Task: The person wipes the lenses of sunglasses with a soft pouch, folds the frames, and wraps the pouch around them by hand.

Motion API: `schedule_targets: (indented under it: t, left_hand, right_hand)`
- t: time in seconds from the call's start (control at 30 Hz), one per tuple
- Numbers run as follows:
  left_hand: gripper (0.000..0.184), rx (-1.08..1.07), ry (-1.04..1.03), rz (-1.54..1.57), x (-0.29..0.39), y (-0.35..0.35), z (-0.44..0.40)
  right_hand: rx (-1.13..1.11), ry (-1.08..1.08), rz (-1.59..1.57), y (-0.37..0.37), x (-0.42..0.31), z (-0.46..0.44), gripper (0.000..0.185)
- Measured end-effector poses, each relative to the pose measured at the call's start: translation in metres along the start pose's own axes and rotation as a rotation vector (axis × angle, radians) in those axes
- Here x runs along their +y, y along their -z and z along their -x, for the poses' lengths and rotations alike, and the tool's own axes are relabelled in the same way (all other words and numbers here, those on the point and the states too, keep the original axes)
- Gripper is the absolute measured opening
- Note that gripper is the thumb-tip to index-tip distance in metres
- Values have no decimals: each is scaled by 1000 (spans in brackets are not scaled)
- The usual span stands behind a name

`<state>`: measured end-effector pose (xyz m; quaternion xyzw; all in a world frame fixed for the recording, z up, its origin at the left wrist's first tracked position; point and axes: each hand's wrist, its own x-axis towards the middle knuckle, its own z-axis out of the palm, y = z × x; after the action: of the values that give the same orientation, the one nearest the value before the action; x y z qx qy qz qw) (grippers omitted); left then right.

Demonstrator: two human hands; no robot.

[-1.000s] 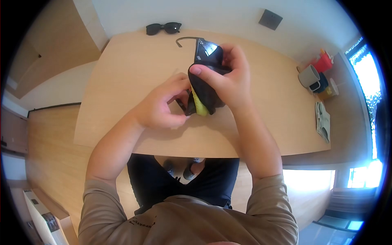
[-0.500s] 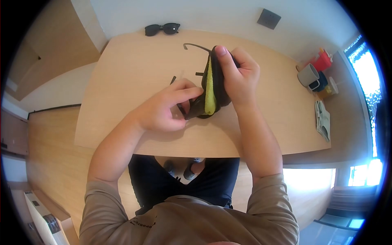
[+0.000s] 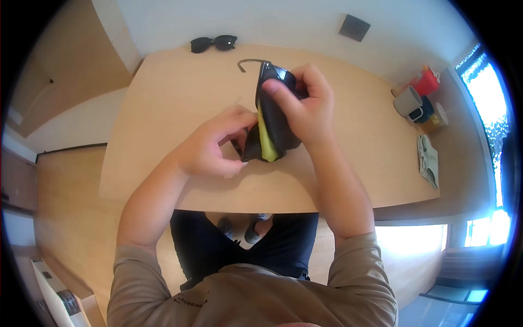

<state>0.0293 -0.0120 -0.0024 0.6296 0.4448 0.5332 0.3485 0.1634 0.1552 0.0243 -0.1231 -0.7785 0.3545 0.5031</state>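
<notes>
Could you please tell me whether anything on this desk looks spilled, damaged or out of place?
Nothing clearly stands out: I see no spill, and the sunglasses by the wall look intact. The right hand partly covers the held dark glasses, so I cannot judge those fully.

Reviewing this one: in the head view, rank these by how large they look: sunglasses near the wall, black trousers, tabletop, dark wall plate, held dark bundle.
1. Tabletop
2. Black trousers
3. Held dark bundle
Dark wall plate and sunglasses near the wall: smallest, too alike to rank.
</notes>
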Motion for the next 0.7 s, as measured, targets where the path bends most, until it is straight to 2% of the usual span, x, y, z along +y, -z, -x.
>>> schedule_targets:
  t: [0.1, 0.3, 0.33, 0.43, 0.47, 0.57, 0.7]
  left_hand:
    - [72, -20, -26, -43, -1, -2, 1]
    - [79, -28, 73, 51, 0, 1, 4]
    - [78, -12, 75, 75, 0, 0, 4]
    - [77, -2, -3, 110, -4, 3, 3]
    - [76, -4, -40, 117, -6, 4, 3]
    - [76, -2, 2, 114, -3, 4, 2]
    - [74, -4, -57, 131, -3, 1, 5]
  right_hand:
    - [68, -155, -151, -1, -6, -2, 31]
    - [-10, -156, -362, 2, -3, -1, 24]
    - [-42, -148, -397, 3, -3, -1, 26]
    - [-133, 97, -260, 3, 8, -2, 39]
    - [-129, 84, -303, -1, 13, -1, 52]
    - [-137, 250, -167, 6, 5, -5, 46]
    - [-87, 177, -221, 6, 6, -2, 23]
